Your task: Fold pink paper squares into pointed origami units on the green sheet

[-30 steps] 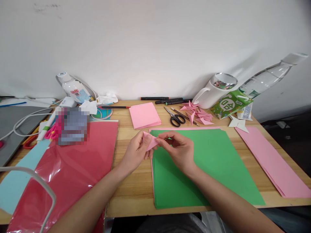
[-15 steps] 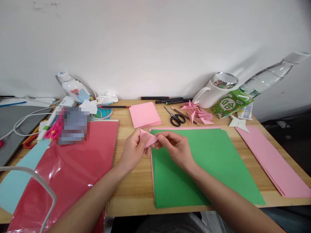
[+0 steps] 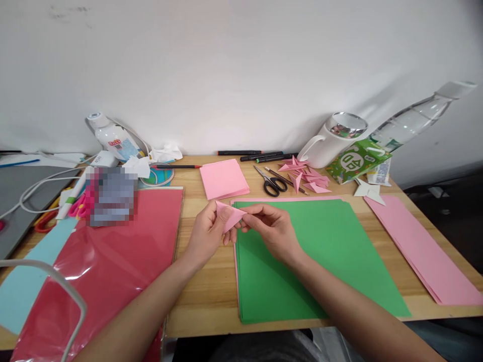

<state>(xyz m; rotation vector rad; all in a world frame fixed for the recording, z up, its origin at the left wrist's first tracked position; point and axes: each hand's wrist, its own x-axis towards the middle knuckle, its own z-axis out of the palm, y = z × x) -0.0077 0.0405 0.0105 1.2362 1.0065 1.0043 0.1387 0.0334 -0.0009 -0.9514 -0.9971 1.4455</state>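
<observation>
Folded pink paper [image 3: 235,216], 1 piece: broader triangle exposed than 1.0 s ago. Left hand [image 3: 207,229], right hand [image 3: 275,230]: shifted slightly toward person's left.

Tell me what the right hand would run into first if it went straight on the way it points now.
The folded pink paper, whose corner the right hand is pinching; past it, probably the left hand, though depth is unclear from one view.
</observation>
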